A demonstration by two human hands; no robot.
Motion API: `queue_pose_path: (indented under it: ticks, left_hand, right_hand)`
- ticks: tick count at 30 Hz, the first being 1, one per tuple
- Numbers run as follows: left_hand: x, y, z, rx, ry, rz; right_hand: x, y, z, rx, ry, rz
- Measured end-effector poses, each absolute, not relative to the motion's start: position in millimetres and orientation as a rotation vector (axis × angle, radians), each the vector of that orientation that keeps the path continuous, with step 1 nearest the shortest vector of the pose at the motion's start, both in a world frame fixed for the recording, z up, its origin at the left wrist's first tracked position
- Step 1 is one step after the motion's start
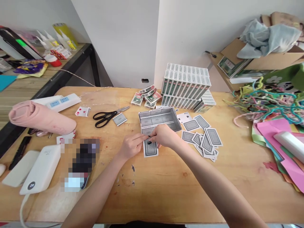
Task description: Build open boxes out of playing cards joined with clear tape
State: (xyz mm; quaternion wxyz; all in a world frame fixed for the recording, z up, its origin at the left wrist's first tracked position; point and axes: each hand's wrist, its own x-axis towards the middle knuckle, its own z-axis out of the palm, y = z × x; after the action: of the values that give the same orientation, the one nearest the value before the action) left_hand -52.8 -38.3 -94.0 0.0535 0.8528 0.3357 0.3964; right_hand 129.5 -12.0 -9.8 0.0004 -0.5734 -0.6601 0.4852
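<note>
Two bare forearms [95,186] come in from bottom edge over wooden table [166,196]. Left hand [131,146]: fingers together, tips at upper left of patterned card [151,152]. Right hand [165,135]: fingers bent, tips bunched over same card; can't tell if either clamps it. Card lies back-up at near side of open card-covered box [158,119]. Loose cards [207,143] right, scissors [113,113] left, stacked card packs [185,80] behind.

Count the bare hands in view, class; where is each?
2: before the open box, the left hand at the left of a card, the right hand at its right.
</note>
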Motion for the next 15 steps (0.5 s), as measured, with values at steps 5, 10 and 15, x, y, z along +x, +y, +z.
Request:
queue_pose_path:
  ticks: [5,10,15]
  left_hand:
    - [-53.7,-35.3,-89.0,2.533,0.984,1.129]
    - [-56.6,-30.9,-85.6,2.477,0.974,0.96]
    - [-60.6,-29.1,-79.9,2.464,0.973,0.854]
  right_hand:
    - [127.2,-6.6,0.0,-1.863,-2.216,1.609]
    - [126.1,-5.0,9.3,-1.877,-2.502,1.408]
    - [129.4,-6.4,7.8,-1.827,-2.516,1.354]
